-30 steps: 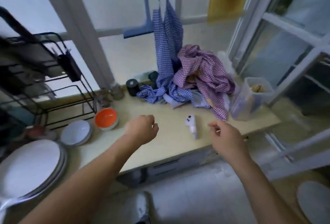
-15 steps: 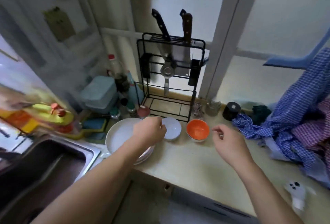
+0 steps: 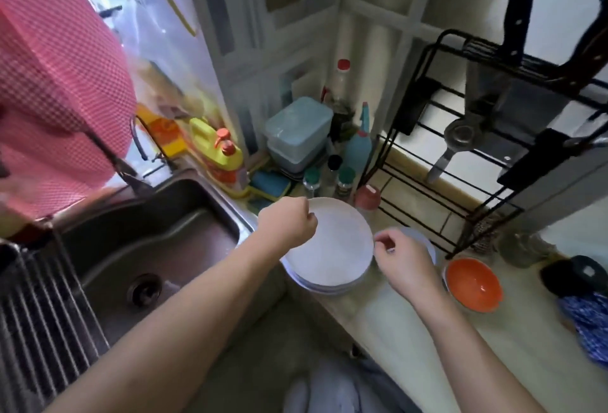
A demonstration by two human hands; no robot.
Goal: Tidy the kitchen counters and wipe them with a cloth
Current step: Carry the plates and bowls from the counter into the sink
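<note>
Here, through the head camera, I saw both bare forearms reaching out over the pale counter (image 3: 391,333) toward a stack of white plates (image 3: 339,251) that sat at its left end, just right of the steel sink (image 3: 164,238). The left hand (image 3: 288,226) hovered over the far-left rim of the top plate, its fingers loosely curled with nothing visible in them. The right hand (image 3: 403,264) was at the stack's right rim, thumb and forefinger drawn close together; I could not tell whether they pinched the rim or only hung beside it. A smaller white dish (image 3: 426,243) showed partly behind that hand, and an orange bowl (image 3: 473,284) stood to its right on the counter. Farther right, at the edge of view, a blue checked cloth (image 3: 589,323) lay crumpled on the counter beside a small black container (image 3: 580,272). Beyond the plates stood a black wire rack (image 3: 424,129) with knives slotted in its top, a pink cup (image 3: 367,197), some bottles, stacked pale-blue boxes (image 3: 297,131) and a yellow soap bottle (image 3: 218,152). A pink checked cloth (image 3: 56,83) filled the far left.
</note>
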